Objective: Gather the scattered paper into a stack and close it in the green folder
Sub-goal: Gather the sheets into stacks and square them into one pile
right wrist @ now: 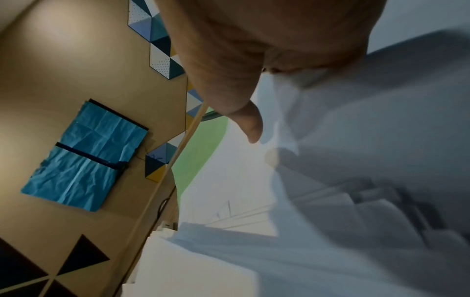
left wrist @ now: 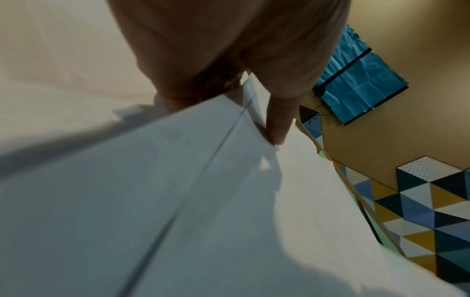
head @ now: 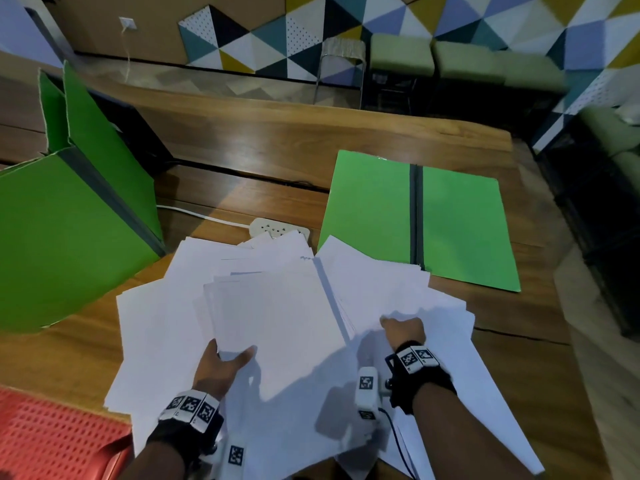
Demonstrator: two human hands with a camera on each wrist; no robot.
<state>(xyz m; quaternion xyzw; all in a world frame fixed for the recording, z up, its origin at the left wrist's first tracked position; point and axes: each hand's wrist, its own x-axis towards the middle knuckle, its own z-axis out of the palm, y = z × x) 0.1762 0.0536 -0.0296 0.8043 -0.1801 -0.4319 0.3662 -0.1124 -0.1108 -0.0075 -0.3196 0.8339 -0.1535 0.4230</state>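
Many white sheets (head: pixel 194 327) lie fanned over the wooden table (head: pixel 263 133) in front of me. My left hand (head: pixel 221 362) pinches the near edge of a gathered stack of sheets (head: pixel 277 306), thumb on top; the left wrist view shows that stack (left wrist: pixel 152 191) held between thumb and fingers. My right hand (head: pixel 403 332) grips a crumpled bunch of sheets (head: pixel 429 317) to the right, and the same sheets (right wrist: pixel 330 160) fill the right wrist view. The green folder (head: pixel 419 220) lies open and flat at the far right, its near corner under the paper.
More green folders (head: pixel 72 216) stand open on end at the left. A white power strip (head: pixel 277 228) with its cable lies behind the paper. A red perforated chair seat (head: pixel 52 434) is at the near left. Green stools (head: pixel 464 60) stand beyond the table.
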